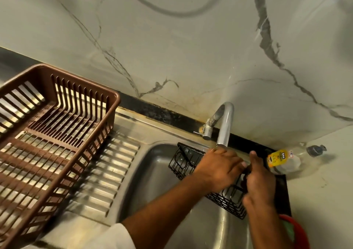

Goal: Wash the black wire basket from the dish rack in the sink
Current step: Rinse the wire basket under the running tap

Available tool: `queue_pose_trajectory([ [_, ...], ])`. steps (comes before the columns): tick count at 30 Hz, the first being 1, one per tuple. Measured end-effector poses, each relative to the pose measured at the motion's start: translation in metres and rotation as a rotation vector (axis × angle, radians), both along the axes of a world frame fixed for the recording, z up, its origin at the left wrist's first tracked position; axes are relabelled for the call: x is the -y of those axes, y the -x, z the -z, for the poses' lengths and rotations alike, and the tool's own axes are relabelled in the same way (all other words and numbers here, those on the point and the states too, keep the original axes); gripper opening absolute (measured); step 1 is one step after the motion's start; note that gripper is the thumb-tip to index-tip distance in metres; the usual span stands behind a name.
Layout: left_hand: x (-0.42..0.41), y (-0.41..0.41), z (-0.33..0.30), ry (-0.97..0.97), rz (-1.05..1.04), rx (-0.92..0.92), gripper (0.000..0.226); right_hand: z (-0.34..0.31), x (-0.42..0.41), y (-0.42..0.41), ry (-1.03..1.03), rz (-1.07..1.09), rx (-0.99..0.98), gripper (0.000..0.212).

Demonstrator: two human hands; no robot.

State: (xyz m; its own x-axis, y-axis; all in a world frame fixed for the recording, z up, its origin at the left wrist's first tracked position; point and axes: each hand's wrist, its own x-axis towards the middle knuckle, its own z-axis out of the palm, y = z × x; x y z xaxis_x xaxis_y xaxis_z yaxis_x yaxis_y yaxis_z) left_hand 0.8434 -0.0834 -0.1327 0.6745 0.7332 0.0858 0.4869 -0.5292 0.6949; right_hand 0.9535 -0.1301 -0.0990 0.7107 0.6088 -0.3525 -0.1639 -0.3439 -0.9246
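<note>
Black rectangular wire basket (191, 162) held over stainless steel sink basin (152, 181), directly beneath curved grey metal tap spout (226, 124); placement judged to catch water, though flow not discernible; left hand (217, 170) lies across basket top, fingers extended, steadying or rubbing; right hand (257, 181) grips basket's right end, fingers curled on wire; brown slatted plastic dish rack (57, 124) sits on ribbed drainboard, well left; clear bottle with yellow label (280, 159) lying beside sink, within reach
</note>
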Motion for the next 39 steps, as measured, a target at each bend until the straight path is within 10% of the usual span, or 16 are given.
queue_pose_trajectory([
  [7, -0.041, 0.06, 0.033, 0.168, -0.175, -0.023, 0.055, -0.009, 0.02, -0.016, -0.028, 0.026, -0.024, 0.029],
  [14, -0.062, 0.084, 0.041, 0.787, -0.376, 0.427, 0.033, 0.009, 0.039, -0.024, 0.028, 0.09, -0.222, 0.043],
  [25, -0.043, 0.033, -0.026, 0.38, -0.367, -0.002, 0.029, 0.03, 0.021, 0.003, 0.512, -0.529, 1.026, 0.055],
  [35, -0.046, 0.055, 0.007, 0.72, -0.277, 0.277, 0.047, 0.024, -0.003, 0.006, 0.224, -0.258, 0.539, 0.068],
  [39, -0.043, 0.063, 0.017, 0.676, -0.315, 0.167, 0.061, 0.026, -0.006, 0.008, 0.233, -0.156, 0.621, 0.072],
])
